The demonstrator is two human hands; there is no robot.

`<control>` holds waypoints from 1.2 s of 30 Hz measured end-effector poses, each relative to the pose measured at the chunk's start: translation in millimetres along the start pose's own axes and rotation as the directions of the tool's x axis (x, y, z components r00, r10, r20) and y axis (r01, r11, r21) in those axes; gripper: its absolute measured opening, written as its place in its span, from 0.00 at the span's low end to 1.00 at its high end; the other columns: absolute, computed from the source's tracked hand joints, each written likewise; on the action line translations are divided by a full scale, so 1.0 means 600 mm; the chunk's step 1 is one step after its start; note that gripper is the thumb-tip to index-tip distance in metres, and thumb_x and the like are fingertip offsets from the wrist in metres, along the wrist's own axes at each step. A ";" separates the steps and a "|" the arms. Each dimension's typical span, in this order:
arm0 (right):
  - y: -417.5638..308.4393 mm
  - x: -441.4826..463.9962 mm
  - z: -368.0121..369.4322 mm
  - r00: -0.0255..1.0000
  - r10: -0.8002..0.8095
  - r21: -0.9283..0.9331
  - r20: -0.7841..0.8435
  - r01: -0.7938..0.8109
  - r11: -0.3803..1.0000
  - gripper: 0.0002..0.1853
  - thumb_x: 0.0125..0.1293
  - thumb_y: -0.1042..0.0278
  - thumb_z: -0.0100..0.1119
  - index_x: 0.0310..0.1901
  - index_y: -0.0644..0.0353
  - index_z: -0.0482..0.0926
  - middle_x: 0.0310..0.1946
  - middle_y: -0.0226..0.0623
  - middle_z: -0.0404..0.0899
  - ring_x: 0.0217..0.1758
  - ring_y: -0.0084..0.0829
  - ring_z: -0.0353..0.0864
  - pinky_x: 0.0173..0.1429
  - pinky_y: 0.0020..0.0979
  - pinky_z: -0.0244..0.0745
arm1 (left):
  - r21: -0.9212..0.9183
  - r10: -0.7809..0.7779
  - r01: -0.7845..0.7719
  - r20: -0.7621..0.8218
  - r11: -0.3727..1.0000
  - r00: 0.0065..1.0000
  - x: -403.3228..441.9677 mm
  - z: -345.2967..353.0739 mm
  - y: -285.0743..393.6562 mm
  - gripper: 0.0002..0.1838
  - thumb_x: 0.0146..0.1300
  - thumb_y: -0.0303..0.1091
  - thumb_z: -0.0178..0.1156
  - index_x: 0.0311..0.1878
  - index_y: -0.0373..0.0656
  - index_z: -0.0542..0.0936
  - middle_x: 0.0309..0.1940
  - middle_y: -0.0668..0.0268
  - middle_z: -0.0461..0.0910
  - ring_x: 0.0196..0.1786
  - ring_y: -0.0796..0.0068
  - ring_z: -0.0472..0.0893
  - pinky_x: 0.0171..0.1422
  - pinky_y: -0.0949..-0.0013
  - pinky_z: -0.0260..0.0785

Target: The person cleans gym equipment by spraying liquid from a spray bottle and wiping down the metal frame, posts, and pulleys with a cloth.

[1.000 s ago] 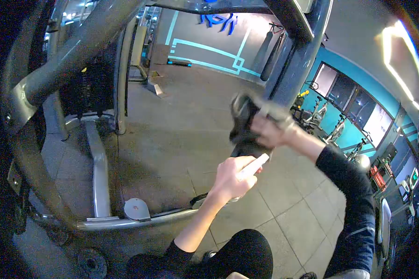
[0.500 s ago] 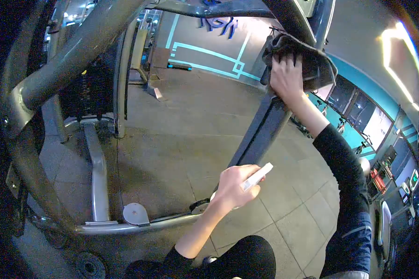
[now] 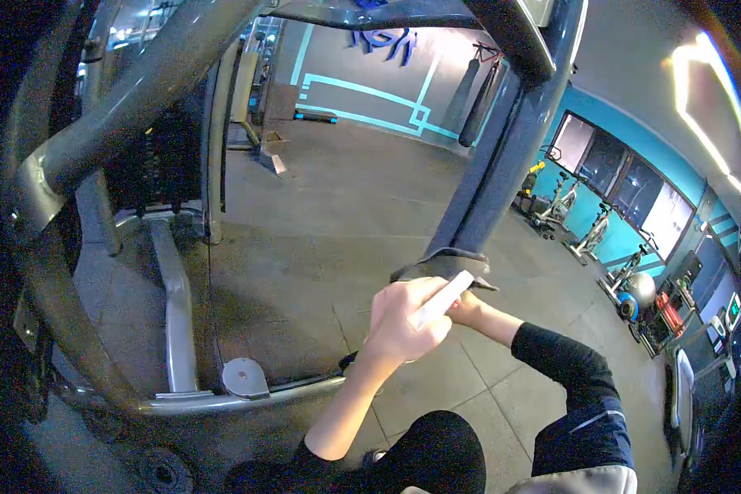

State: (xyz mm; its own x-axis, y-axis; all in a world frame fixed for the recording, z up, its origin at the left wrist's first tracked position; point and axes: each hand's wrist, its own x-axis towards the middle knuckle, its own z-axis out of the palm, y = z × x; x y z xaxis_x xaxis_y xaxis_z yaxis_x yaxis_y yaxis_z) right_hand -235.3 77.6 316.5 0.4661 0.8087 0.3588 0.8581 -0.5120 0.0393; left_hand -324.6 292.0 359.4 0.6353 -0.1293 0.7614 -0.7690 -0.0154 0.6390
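R hand (image 3: 468, 309) w/ dk cloth (image 3: 445, 264) now lower on post (image 3: 492, 169).

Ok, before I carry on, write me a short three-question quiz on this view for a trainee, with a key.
1. True or false: the bare left hand holds the slim white rectangular object.

2. Where is the dark fabric cloth?
A) Draped over the black-trousered knee
B) Against the slanted blue-grey metal post
C) Hanging on the far grey wall

3. Which hand is partly hidden behind the other?

Key:
1. True.
2. B.
3. The bare right hand; the left one is in front of it, so its grip cannot be seen clearly.
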 end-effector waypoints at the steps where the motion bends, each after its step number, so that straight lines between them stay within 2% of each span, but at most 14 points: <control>1: 0.010 -0.007 -0.006 0.978 0.102 -0.083 0.184 -0.088 0.993 0.15 0.63 0.66 0.41 0.50 0.55 0.68 0.45 0.36 0.73 0.49 0.40 0.72 0.58 0.42 0.64 | -0.002 0.001 -0.001 0.009 1.000 1.000 0.000 -0.004 0.001 0.13 0.37 0.29 0.57 0.31 0.44 0.80 0.27 0.62 0.79 0.30 0.63 0.79 0.33 0.69 0.70; 3: 0.020 -0.007 -0.046 0.877 -0.159 -0.532 0.453 0.409 0.741 0.17 0.60 0.68 0.42 0.52 0.53 0.69 0.46 0.38 0.73 0.52 0.40 0.72 0.59 0.44 0.64 | 0.077 -0.012 0.012 -0.003 0.997 1.000 0.002 -0.010 0.006 0.13 0.37 0.29 0.57 0.31 0.43 0.80 0.27 0.62 0.79 0.30 0.63 0.79 0.33 0.70 0.70; 5: 0.026 -0.014 -0.112 0.842 -0.273 -0.560 0.465 0.518 0.647 0.22 0.54 0.65 0.47 0.53 0.51 0.68 0.49 0.36 0.74 0.57 0.35 0.70 0.60 0.41 0.65 | 0.065 -0.052 0.052 0.002 0.997 0.999 0.004 -0.012 0.006 0.13 0.37 0.29 0.57 0.32 0.43 0.80 0.27 0.62 0.79 0.29 0.64 0.79 0.33 0.70 0.70; 7: 0.062 -0.028 -0.166 0.834 -0.334 -0.692 0.440 0.552 0.466 0.24 0.52 0.63 0.49 0.54 0.50 0.68 0.49 0.34 0.73 0.55 0.35 0.71 0.59 0.43 0.66 | 0.099 0.052 -0.046 -0.057 0.994 0.997 0.005 -0.010 -0.007 0.13 0.37 0.30 0.57 0.32 0.43 0.80 0.26 0.62 0.79 0.28 0.66 0.79 0.33 0.70 0.70; 9: 0.088 -0.022 -0.221 0.884 -0.202 -0.828 0.422 0.467 0.311 0.25 0.50 0.61 0.52 0.53 0.52 0.68 0.50 0.32 0.72 0.55 0.35 0.71 0.58 0.44 0.67 | 0.077 0.043 -0.038 -0.064 0.996 0.997 0.005 -0.011 -0.010 0.13 0.37 0.30 0.58 0.32 0.43 0.80 0.25 0.62 0.79 0.27 0.67 0.79 0.32 0.71 0.69; 11: 0.037 0.065 -0.303 0.896 0.257 -0.814 0.362 0.169 0.556 0.27 0.47 0.60 0.56 0.52 0.53 0.68 0.51 0.33 0.70 0.54 0.35 0.69 0.55 0.44 0.68 | 0.084 -0.119 0.119 -0.007 0.989 0.993 0.003 -0.013 -0.014 0.13 0.37 0.31 0.58 0.32 0.44 0.81 0.25 0.61 0.79 0.26 0.67 0.79 0.32 0.71 0.69; 13: 0.049 0.095 -0.372 0.998 -0.037 -0.872 0.053 0.064 0.485 0.27 0.46 0.59 0.59 0.51 0.56 0.68 0.51 0.37 0.69 0.55 0.36 0.68 0.57 0.44 0.65 | 0.071 -0.146 0.146 0.003 0.987 0.989 0.003 -0.015 -0.014 0.13 0.37 0.31 0.58 0.31 0.44 0.81 0.25 0.61 0.79 0.26 0.66 0.79 0.32 0.71 0.69; 17: -0.009 0.178 -0.475 0.987 -0.051 -0.969 -0.153 -0.140 0.203 0.28 0.47 0.58 0.60 0.51 0.57 0.68 0.49 0.40 0.70 0.57 0.41 0.66 0.64 0.45 0.54 | 0.106 -0.158 0.155 0.019 0.982 0.987 0.002 -0.013 -0.011 0.13 0.36 0.31 0.58 0.30 0.44 0.80 0.26 0.61 0.79 0.27 0.65 0.79 0.32 0.70 0.69; 23: 0.019 0.148 -0.416 0.972 -0.074 -0.946 -0.221 -0.195 0.258 0.27 0.47 0.59 0.59 0.50 0.59 0.68 0.47 0.40 0.71 0.56 0.41 0.66 0.65 0.48 0.51 | 0.062 -0.180 0.176 0.072 0.982 0.981 0.001 -0.007 -0.021 0.13 0.35 0.31 0.58 0.31 0.45 0.80 0.27 0.62 0.79 0.29 0.65 0.79 0.34 0.70 0.70; 25: 0.032 0.126 -0.380 0.988 -0.026 -0.935 -0.154 -0.138 0.326 0.27 0.47 0.57 0.57 0.51 0.59 0.69 0.46 0.41 0.72 0.55 0.44 0.68 0.65 0.49 0.52 | 0.046 -0.169 0.166 0.075 0.985 0.983 0.001 -0.004 -0.025 0.13 0.36 0.31 0.58 0.31 0.45 0.80 0.27 0.62 0.79 0.29 0.65 0.79 0.34 0.70 0.70; 29: 0.069 0.075 -0.297 0.956 -0.291 -0.851 -0.049 0.113 0.513 0.29 0.40 0.55 0.59 0.47 0.58 0.72 0.43 0.42 0.74 0.47 0.45 0.72 0.56 0.47 0.64 | 0.001 -0.134 0.134 0.075 0.991 0.988 0.001 0.007 -0.020 0.13 0.37 0.32 0.57 0.31 0.45 0.80 0.28 0.62 0.80 0.29 0.64 0.79 0.34 0.70 0.70; 31: 0.056 0.063 -0.251 0.962 -0.273 -0.794 -0.008 0.160 0.587 0.24 0.43 0.55 0.58 0.42 0.58 0.72 0.40 0.43 0.73 0.43 0.43 0.73 0.49 0.46 0.67 | 0.013 -0.117 0.117 0.080 0.993 0.990 0.001 0.016 -0.022 0.12 0.38 0.33 0.57 0.31 0.45 0.80 0.28 0.62 0.80 0.30 0.63 0.79 0.34 0.69 0.70; 34: 0.072 0.032 -0.180 0.949 -0.214 -0.550 0.233 0.310 0.775 0.19 0.51 0.53 0.53 0.39 0.59 0.70 0.33 0.43 0.71 0.40 0.45 0.73 0.46 0.43 0.69 | 0.031 -0.080 0.077 0.088 0.997 0.993 0.001 0.022 -0.016 0.12 0.38 0.32 0.56 0.31 0.46 0.80 0.28 0.62 0.80 0.30 0.62 0.79 0.34 0.67 0.70; 36: 0.051 0.029 -0.136 0.911 -0.123 -0.388 0.394 0.286 0.876 0.17 0.55 0.53 0.49 0.39 0.57 0.68 0.36 0.44 0.71 0.47 0.46 0.71 0.53 0.42 0.67 | 0.050 -0.022 0.017 0.093 0.999 0.995 0.002 0.021 -0.009 0.13 0.38 0.31 0.56 0.32 0.46 0.80 0.29 0.62 0.79 0.30 0.60 0.78 0.33 0.66 0.70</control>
State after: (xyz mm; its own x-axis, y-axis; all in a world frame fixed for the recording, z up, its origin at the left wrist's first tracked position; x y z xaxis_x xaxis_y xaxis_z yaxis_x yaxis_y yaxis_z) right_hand -218.7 52.5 399.8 0.4041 0.9136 -0.0453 0.8013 -0.3296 0.4993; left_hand -320.5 279.4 355.4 0.6427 -0.2207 0.7337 -0.7605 -0.0674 0.6459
